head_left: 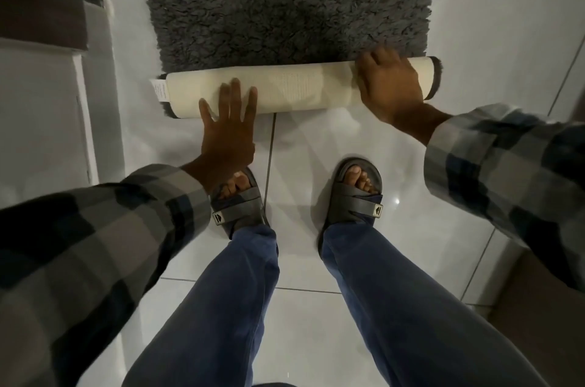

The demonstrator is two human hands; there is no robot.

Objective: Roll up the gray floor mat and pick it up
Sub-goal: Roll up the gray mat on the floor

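A person bends over a gray floor mat (285,3) on white floor tiles (316,139), its near edge rolled into a cream-backed tube (294,90) just ahead of two sandalled feet. The left hand (226,130) lies flat, fingers spread wide, w/ fingertips on the roll's near side. The right hand (391,85) curls over the roll's top near its right end, pressing down on it. A white label (159,90) sticks out at the roll's left end. Rest of mat lies unrolled, pile up.
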